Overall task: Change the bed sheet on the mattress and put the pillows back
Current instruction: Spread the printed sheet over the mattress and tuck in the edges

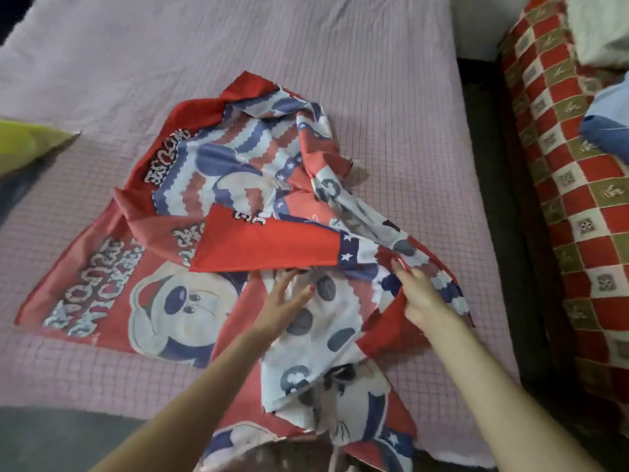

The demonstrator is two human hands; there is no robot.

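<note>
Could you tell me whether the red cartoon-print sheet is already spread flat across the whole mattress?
No, the red cartoon-print sheet lies bunched and folded in the middle, with the pink quilted mattress cover bare all around it.

A red-checked sofa (575,212) stands right, across a dark floor (490,185) gap.

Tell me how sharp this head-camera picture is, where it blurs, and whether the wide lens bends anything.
Head view: soft overall, with even, dim light and no glare. The left hand is smeared by motion, the right hand a little crisper. The yellow-green pillow at the left edge is blurred. The mattress grid lines bow outward, showing wide-angle distortion. Lettering on the red printed sheet stays readable in shape only.
</note>
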